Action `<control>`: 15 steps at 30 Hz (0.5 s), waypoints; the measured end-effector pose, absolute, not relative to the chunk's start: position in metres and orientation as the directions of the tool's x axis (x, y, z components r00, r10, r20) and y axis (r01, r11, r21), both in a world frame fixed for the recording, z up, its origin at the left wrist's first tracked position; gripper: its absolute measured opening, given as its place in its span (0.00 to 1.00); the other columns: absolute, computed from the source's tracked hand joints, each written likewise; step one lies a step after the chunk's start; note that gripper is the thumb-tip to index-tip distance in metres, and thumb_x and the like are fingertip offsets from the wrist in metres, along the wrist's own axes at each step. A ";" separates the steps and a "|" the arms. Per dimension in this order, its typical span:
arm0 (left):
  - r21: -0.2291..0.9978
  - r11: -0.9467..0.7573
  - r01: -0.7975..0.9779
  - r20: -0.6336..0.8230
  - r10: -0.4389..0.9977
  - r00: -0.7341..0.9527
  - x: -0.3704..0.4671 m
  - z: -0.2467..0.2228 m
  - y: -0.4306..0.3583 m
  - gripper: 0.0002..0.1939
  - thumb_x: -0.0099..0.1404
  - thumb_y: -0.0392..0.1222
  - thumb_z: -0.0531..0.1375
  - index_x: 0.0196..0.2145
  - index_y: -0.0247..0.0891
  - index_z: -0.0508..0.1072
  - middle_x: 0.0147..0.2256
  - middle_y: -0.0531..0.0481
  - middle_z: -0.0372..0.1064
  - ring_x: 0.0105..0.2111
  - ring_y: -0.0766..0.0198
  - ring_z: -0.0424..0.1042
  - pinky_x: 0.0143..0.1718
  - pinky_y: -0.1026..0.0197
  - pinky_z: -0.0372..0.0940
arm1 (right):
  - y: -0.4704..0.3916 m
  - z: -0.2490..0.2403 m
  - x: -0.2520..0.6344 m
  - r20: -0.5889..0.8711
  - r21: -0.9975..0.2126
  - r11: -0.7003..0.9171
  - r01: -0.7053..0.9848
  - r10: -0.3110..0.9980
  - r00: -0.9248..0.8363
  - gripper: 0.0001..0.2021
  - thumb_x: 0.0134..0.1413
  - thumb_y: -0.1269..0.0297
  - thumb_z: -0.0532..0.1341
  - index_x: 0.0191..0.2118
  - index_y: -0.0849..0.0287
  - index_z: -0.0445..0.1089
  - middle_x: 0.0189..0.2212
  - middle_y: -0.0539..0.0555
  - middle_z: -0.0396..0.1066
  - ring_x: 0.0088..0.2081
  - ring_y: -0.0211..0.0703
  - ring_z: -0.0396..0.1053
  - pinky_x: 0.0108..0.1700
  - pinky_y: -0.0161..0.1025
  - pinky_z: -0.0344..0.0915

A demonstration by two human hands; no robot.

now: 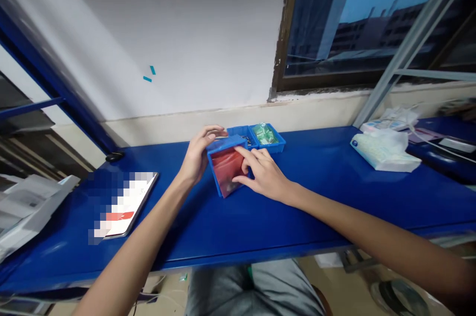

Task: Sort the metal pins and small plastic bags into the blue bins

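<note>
Above the table, a small blue bin is tilted so that its open side faces me. My left hand is closed around its left and upper side, with some fingertips hidden behind it. Red plastic bags fill the bin, and their lower end reaches its lower edge. My right hand is at the bin's right side, index finger and thumb lying on the red plastic and the other fingers curled. Just behind stand more blue bins: one holds green plastic bags, the other small metal parts, partly covered.
A tablet or phone-like device with a blurred screen lies at left, near white boxes. On the right are a tissue pack and cables. A wall and window rise behind the blue table.
</note>
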State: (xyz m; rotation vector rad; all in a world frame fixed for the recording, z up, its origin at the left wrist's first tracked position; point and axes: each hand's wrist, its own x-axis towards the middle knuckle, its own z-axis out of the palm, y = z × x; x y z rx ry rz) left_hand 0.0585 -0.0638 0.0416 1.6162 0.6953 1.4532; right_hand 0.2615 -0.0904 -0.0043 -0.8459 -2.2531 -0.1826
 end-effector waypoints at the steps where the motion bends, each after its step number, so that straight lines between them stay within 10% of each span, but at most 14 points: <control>1: 0.844 -0.529 -0.083 0.536 0.831 0.152 0.061 0.040 -0.065 0.10 0.65 0.44 0.58 0.42 0.40 0.74 0.44 0.46 0.74 0.50 0.52 0.71 0.55 0.50 0.62 | -0.088 -0.004 0.263 0.659 -0.150 0.763 0.629 0.551 -0.512 0.37 0.60 0.56 0.65 0.68 0.63 0.50 0.31 0.52 0.74 0.41 0.50 0.69 0.48 0.48 0.60; 15: 0.816 -0.563 0.135 0.558 0.827 0.077 0.084 0.035 -0.082 0.07 0.66 0.40 0.54 0.40 0.39 0.70 0.46 0.47 0.71 0.52 0.55 0.68 0.57 0.53 0.60 | -0.081 0.028 0.270 0.385 -0.176 0.686 0.706 0.708 -0.591 0.28 0.55 0.60 0.67 0.58 0.60 0.58 0.31 0.53 0.73 0.34 0.50 0.71 0.34 0.38 0.60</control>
